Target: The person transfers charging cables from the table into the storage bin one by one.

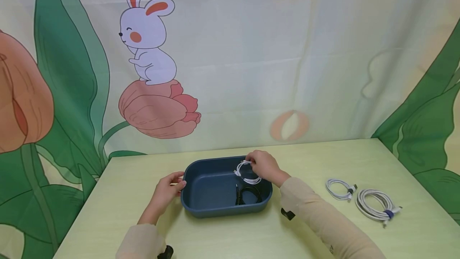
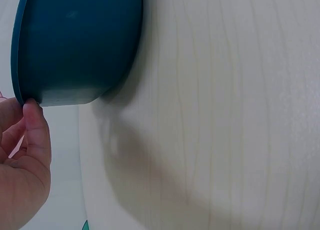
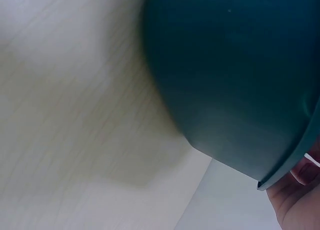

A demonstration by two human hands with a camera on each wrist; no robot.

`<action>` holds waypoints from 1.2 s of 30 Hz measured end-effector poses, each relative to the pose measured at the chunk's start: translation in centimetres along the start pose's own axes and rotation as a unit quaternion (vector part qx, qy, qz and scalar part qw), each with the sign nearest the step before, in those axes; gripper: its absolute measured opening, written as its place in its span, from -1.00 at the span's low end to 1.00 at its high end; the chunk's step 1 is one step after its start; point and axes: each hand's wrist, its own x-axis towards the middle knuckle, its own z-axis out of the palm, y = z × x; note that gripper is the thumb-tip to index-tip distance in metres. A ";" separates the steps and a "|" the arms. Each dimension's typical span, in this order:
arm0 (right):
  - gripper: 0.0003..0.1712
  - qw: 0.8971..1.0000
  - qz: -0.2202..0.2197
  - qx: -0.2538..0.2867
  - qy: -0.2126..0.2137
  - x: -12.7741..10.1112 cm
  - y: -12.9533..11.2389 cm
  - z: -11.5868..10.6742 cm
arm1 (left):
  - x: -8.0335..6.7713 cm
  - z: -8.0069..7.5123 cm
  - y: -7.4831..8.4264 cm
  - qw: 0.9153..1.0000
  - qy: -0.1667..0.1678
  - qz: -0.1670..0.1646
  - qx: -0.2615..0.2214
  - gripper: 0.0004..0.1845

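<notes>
your right hand pinches the white cable above the bin; left hand loosely steadies its rim. release early and coils could spring over the wall.

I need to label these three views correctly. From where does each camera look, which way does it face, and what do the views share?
Head: from above, facing forward and down at the table; both forearms show, left hand touching the blue tub, right hand holding a white cable coil.
Left wrist: low beside the tub's outer wall; fingers touch the rim.
Right wrist: low under the tub's rim; only fingertips show.
Shared: all three views show the tub and tabletop.
</notes>
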 end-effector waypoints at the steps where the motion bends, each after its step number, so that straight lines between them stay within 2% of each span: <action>1: -0.78 1.000 0.000 -0.001 -0.002 0.0 0.0 0.0 | 0.0 0.0 0.0 1.000 0.000 0.001 0.000 -0.60; 15: -0.76 1.000 -0.008 -0.012 -0.001 0.0 -0.3 0.0 | 0.1 -0.1 -0.1 1.000 -0.003 0.004 -0.001 -0.60; 36: -0.77 0.999 -0.010 -0.007 -0.038 -0.1 -0.3 0.2 | 0.3 0.0 -0.3 1.000 -0.001 -0.001 -0.002 -0.61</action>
